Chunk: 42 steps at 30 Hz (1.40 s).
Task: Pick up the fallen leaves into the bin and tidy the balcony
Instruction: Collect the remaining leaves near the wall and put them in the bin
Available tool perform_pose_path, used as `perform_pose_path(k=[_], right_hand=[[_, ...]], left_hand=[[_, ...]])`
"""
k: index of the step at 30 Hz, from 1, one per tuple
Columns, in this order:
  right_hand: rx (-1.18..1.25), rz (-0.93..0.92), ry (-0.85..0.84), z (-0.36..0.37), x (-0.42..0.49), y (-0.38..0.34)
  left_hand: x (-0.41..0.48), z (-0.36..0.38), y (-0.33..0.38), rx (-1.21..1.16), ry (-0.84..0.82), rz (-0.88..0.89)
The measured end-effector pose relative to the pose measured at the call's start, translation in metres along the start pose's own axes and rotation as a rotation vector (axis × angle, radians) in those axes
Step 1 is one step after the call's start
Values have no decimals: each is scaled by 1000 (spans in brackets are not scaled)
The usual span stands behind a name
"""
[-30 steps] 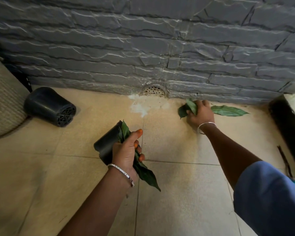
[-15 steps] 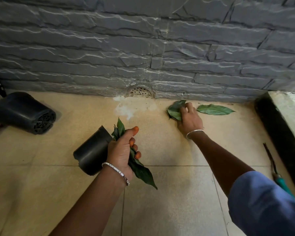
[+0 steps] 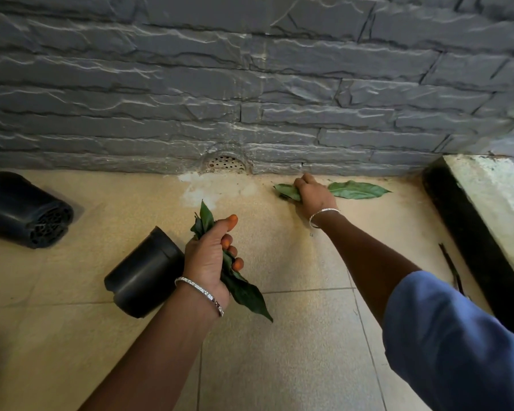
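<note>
My left hand (image 3: 209,256) grips a bunch of dark green leaves (image 3: 244,292) above the beige tiles; leaf tips stick out above the thumb and below the wrist. Just left of that hand a black plastic pot (image 3: 144,277) lies on its side. My right hand (image 3: 313,194) reaches to the foot of the grey stone wall and holds a green leaf (image 3: 287,191) against the floor. Another long green leaf (image 3: 358,189) lies flat on the tiles immediately right of that hand.
A second black pot (image 3: 27,209) lies tipped over at the far left. A drain grille (image 3: 226,163) sits in the wall base. A raised stone ledge (image 3: 493,197) with a black side borders the right, with a dark stick (image 3: 451,266) beside it.
My right hand has stretched farther toward the wall with its leaf. The view has shifted, so both pots sit more to the right. My left hand keeps its bunch.
</note>
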State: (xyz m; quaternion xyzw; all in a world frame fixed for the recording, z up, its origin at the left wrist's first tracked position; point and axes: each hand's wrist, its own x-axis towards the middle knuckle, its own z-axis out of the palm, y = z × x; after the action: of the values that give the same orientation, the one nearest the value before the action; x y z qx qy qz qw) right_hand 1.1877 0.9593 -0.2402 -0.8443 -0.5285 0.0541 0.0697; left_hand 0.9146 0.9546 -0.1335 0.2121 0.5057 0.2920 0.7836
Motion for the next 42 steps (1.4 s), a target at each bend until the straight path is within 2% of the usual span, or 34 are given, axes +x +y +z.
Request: perform_pose_path(k=[4,7,9,14,17,21,25,30,33,37,40,42], right_hand=[[-184,67,145,-7,-19,24],[-42,191,283,-16,-32,55],[71,264,317,-21,-36,76],[143,524,35,-27,-45,109],[329,745,50,-28,-52,114],[402,901,64,-28,-61,115],[367,928,10,-31,-79,104],[237,810,-92,-41,-116,89],[313,804,34,-51,-138,76],[539,788,243,-69,-167,54],[820,863,380,-80,-194,38],[1143,980,450,-92,-209,30]], left_hand=[[2,9,-3,14,-9,7],[4,12,-6,18,-5,-3],[6,14,-8,15,-3,-4],[6,22,-11,31,0,-7],[5,28,-12,43,-1,-12],[-1,36,-15,43,-22,-16],[-13,40,-16,44,-37,-32],[-37,41,-16,43,-38,-34],[-52,41,-16,58,-54,-25],[-68,40,-21,70,-78,-19],[-74,41,-31,70,-78,-28],[-76,44,-35,43,-94,-52]])
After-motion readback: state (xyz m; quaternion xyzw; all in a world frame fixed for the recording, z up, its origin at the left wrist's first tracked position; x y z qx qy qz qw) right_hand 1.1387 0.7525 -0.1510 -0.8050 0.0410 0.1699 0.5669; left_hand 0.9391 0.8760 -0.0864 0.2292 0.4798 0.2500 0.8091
